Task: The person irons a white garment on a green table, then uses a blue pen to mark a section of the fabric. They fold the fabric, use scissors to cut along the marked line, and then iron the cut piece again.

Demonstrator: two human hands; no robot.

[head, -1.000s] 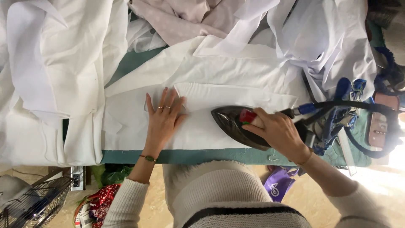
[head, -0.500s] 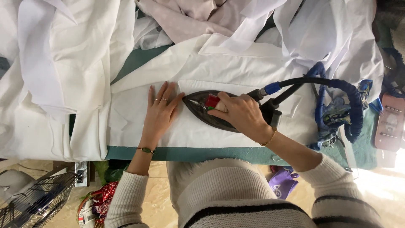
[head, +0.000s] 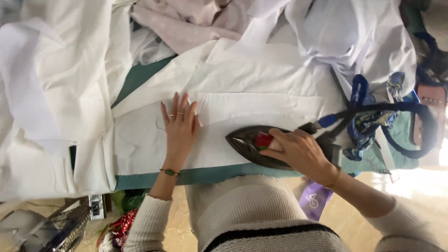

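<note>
A white garment [head: 242, 100] lies spread flat on a green-covered ironing board [head: 205, 176]. My left hand [head: 178, 128] rests palm down on the cloth, fingers together, pressing it flat. My right hand [head: 298, 151] grips the handle of a dark iron [head: 249, 142] with a red knob, its tip pointing left toward my left hand. The iron sits on the white cloth near the board's front edge. A thick dark cord [head: 378, 109] with blue wrapping runs from the iron's back to the right.
More white fabric [head: 51, 93] hangs over the board's left end, and pale pink cloth [head: 186, 21] is piled at the back. A blue patterned cloth [head: 364, 126] lies right. A wire basket [head: 51, 228] and a purple item [head: 315, 200] sit below the board.
The iron slid left toward my left hand, then back to the right. My left hand stayed flat on the cloth.
</note>
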